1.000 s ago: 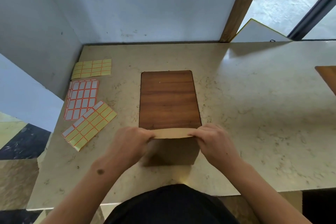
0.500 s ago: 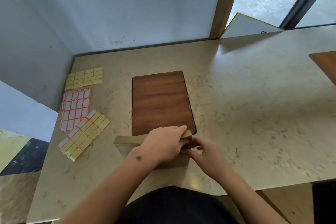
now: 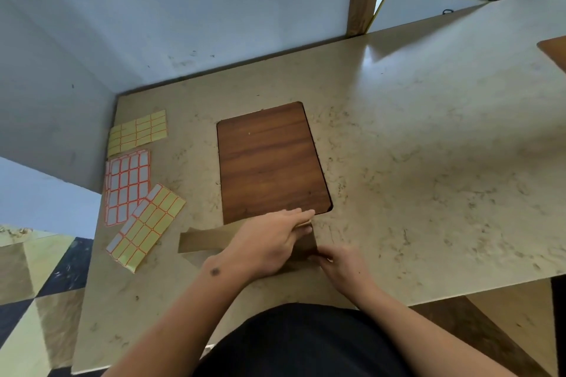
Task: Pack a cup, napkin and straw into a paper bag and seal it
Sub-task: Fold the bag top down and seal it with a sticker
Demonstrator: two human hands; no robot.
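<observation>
- A brown paper bag (image 3: 202, 241) sits at the near edge of the wooden board (image 3: 269, 159), its folded top strip running left to right, parallel to the counter (image 3: 428, 162) edge.
- The left hand (image 3: 269, 242) lies flat on the fold, fingers straight, pressing toward the strip's right end.
- The right hand (image 3: 343, 266) pinches the bag's right edge just below.
- Matte kraft paper meets glossy marbled stone; gridded sticker sheets (image 3: 131, 184) lie left of the board.
- The hands hide the bag's body; its contents cannot be seen.
</observation>
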